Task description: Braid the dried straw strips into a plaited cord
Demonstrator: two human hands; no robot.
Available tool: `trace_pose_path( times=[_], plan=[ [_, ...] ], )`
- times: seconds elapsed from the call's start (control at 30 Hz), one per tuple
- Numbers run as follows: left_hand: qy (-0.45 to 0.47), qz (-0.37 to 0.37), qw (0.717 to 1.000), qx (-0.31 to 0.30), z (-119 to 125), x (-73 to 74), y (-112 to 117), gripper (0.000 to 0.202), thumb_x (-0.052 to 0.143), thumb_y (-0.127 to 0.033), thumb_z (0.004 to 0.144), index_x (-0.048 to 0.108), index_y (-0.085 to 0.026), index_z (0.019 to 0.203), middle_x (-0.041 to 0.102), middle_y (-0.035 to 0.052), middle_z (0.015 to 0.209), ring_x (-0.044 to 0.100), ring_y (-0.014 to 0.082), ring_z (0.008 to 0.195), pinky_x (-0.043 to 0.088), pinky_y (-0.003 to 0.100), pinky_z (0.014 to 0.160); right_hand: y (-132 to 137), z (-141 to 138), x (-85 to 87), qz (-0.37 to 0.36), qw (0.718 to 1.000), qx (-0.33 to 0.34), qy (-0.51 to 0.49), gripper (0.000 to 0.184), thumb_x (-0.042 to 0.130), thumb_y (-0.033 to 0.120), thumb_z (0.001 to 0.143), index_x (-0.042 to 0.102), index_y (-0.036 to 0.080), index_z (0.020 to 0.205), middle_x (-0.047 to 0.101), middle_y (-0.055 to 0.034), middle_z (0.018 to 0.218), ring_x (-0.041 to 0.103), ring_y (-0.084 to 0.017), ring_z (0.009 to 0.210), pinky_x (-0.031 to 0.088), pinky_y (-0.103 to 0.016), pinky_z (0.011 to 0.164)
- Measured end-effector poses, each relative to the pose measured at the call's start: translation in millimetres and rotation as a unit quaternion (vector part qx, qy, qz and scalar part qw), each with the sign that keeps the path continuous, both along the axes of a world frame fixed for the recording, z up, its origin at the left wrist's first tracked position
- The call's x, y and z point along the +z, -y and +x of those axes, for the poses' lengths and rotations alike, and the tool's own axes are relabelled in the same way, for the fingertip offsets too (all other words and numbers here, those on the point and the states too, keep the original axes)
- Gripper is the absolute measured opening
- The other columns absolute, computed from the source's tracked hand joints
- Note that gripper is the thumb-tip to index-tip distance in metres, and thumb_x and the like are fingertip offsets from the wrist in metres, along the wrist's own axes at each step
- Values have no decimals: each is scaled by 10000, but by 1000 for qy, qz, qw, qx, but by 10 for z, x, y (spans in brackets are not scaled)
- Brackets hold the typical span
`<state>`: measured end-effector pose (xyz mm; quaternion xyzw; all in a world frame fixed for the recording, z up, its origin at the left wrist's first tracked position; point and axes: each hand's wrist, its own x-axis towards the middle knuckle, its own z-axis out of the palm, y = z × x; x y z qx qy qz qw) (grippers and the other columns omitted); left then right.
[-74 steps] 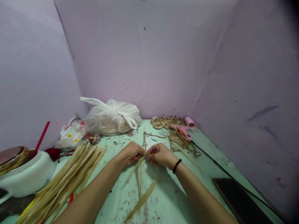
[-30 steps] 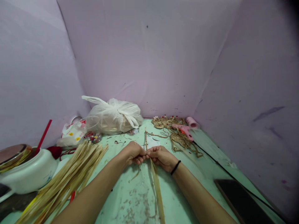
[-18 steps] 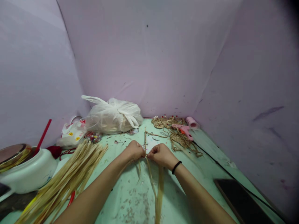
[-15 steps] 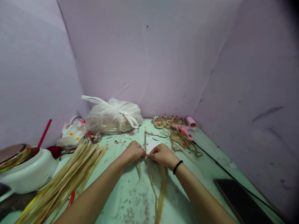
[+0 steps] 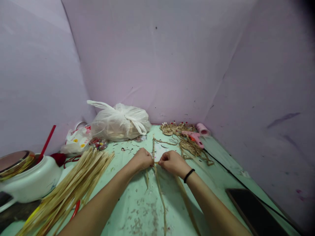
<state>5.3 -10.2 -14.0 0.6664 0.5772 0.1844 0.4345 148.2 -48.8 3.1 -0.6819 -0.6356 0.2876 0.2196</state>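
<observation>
Pinching strands [image 5: 160, 193]; red stick [image 5: 47, 141] leaning in pot [image 5: 36, 182]

Left forearm [image 5: 104, 198] and right forearm [image 5: 213, 203] bare, slender, tapering. On right wrist [image 5: 184, 170], black band [image 5: 188, 175]: thin, rounded, plain, like hair tie. Left hand [image 5: 143, 159], right hand [image 5: 173, 163] also bare; finer details too small to tell.

- Lit dimly and coolly, paler on the left wall [image 5: 39, 78], greyer at right.
- Shadowed softly on the tabletop [image 5: 137, 206], right of lower centre.
- Blacked out in the upper-right corner.
- Stretched toward the lower edges; softened in fine detail.
</observation>
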Motion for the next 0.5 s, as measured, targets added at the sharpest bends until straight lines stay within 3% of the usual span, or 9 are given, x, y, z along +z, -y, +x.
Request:
trace_pose_path(
  times=[0.23,0.4,0.5],
  plan=[
    [11,-102,993,64,33,243,107,148,481,-117,483,389,-153,373,298,-37,293,264,60,316,154,206,351,91,-199,-11,-58,994,39,-85,180,536,123,578,602,153,413,548,-19,395,474,-106,406,293,-218,437],
    [41,-119,992,3,-73,191,35,140,529,-180,489,421,-148,406,335,-44,321,256,49,306,152,200,338,150,-318,-46,-33,995,37,-88,174,519,91,568,613,151,435,570,-25,412,490,-114,421,310,-218,445],
    [48,-132,990,-21,-140,165,-11,154,582,-229,478,453,-149,454,330,-65,334,254,44,307,145,192,333,126,-267,-45,-53,989,73,-119,160,532,127,589,596,149,444,581,-21,439,486,-106,418,304,-210,427]
  ],
)
